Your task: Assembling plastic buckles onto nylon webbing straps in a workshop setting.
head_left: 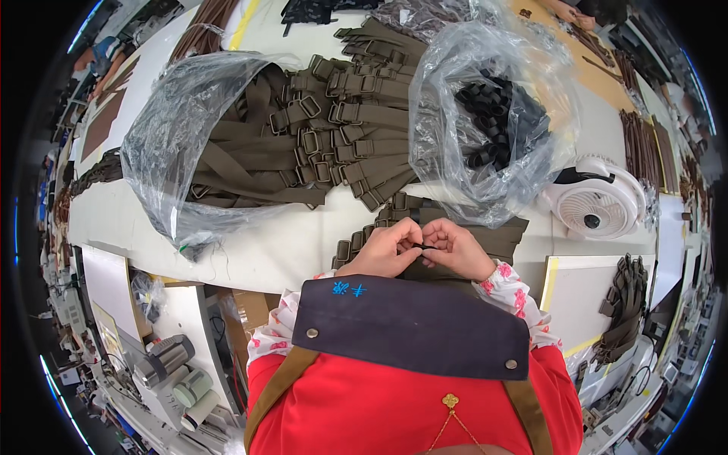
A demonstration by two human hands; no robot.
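My left hand (385,250) and my right hand (457,252) meet in front of my chest, fingertips pinched together on a small black piece (423,246). Fingers cover most of it, so its exact shape is hidden. Just beyond and beneath my hands lies a pile of olive-brown webbing straps (485,233) with metal buckles along its left side. Farther back, a larger heap of similar buckled straps (371,114) spreads over the table. To the right of this heap, an open clear plastic bag (432,114) holds many small black loops (489,125).
Another clear bag (163,144), with straps spilling out, lies at the left of the white table (258,254). A white fan (599,205) stands to the right. Dark straps (626,307) hang over a board at the lower right. A steel flask (168,356) stands at lower left.
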